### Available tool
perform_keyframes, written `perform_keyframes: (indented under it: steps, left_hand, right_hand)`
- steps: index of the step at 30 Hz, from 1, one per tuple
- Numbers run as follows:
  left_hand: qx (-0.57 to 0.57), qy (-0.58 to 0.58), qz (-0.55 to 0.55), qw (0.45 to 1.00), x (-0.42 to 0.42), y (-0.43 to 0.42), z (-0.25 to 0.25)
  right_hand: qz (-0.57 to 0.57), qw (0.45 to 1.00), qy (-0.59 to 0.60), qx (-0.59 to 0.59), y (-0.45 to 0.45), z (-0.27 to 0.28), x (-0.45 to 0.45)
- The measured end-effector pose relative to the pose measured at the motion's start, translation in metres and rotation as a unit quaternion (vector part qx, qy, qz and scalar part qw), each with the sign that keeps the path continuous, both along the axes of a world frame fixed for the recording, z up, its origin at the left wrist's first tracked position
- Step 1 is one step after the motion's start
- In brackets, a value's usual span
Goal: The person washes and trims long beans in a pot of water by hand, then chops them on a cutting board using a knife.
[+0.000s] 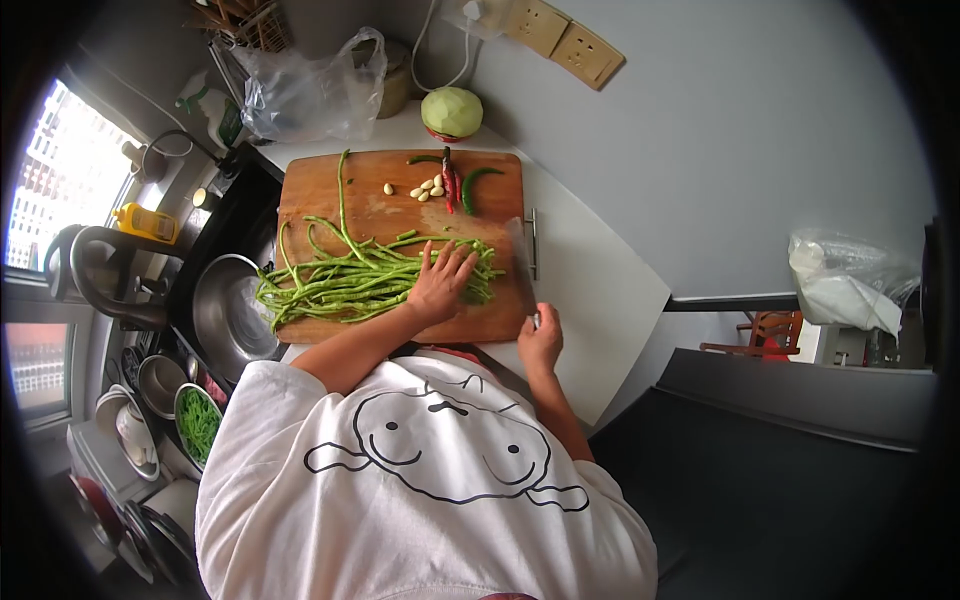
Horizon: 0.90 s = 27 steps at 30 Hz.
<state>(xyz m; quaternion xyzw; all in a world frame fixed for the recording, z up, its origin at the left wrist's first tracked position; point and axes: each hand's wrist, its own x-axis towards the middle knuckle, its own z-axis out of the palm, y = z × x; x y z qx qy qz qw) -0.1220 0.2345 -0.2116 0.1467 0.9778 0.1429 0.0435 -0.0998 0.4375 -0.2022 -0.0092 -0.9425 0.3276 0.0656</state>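
"Green, slender long beans [350,285] lie in a loose heap across the lower half of the reddish-brown wooden board [310,185], right?"

"Yes, in the centre-left of the frame. The left hand [438,288] rests on their right end, fingers spread wide and nearly straight."

"And the right hand [541,342]?"

"Closed, just off the board's lower right corner, around what looks like the handle of a broad, pale metal knife [517,248] (the blade is blurred, so I can't tell its exact angle)."

"What worries you?"

"Those flat fingers. If the blade came left while they lay uncurled, a fingertip could be nicked. The beans are round and crossed over one another, too, so uneven pressure could make them roll and carry the hand along."

"Anything at the far end?"

"Some tips overhang the board's left edge, by the wide, shiny steel pan [235,310]. A careless sweep of the forearm could tip them over."

"And above the heap?"

"Small ivory garlic cloves [427,189], wrinkled red chillies [450,186] and a curved green chilli [482,184], upper right on the board. A wide push could scatter the cloves. Beyond, at top centre, sits a round, pale green vegetable [453,112], well clear."
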Motion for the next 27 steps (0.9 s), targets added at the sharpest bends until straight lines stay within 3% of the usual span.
perform_keyframes:
  steps: [4, 7, 10, 14, 18, 22, 23, 26, 27]
  left_hand:
    - [0.01, 0.04, 0.012, 0.999, 0.008, -0.014, 0.014]
    - [0.055, 0.084, -0.082, 0.992, 0.02, -0.036, 0.009]
    - [0.046, 0.114, -0.103, 0.987, 0.031, -0.041, -0.009]
    - [0.108, 0.12, -0.027, 0.987, 0.03, -0.027, 0.003]
    - [-0.016, 0.04, 0.074, 0.996, 0.012, -0.001, 0.014]
    - [-0.142, 0.002, 0.086, 0.986, -0.012, 0.009, -0.012]
    - [-0.174, -0.053, 0.085, 0.98, -0.018, 0.01, 0.003]
    - [-0.156, -0.098, 0.095, 0.978, -0.029, 0.002, -0.005]
    - [-0.101, -0.047, 0.1, 0.989, -0.024, -0.002, 0.001]
  right_hand:
    - [0.013, 0.998, -0.065, -0.023, -0.018, 0.002, 0.005]
    - [-0.004, 0.998, -0.059, -0.016, -0.013, 0.0, 0.004]
    - [-0.009, 0.998, -0.055, -0.024, -0.009, -0.003, 0.006]
    - [0.023, 0.999, -0.042, -0.02, -0.026, 0.004, 0.011]
    - [0.022, 0.999, -0.024, -0.001, -0.029, 0.007, 0.006]
    - [0.039, 0.998, -0.022, 0.04, -0.025, 0.012, 0.0]
    - [0.042, 0.998, -0.019, 0.041, -0.026, 0.011, -0.001]
    - [0.103, 0.993, 0.009, 0.064, -0.033, 0.007, 0.002]
    - [0.104, 0.993, 0.017, 0.051, -0.037, 0.007, 0.003]
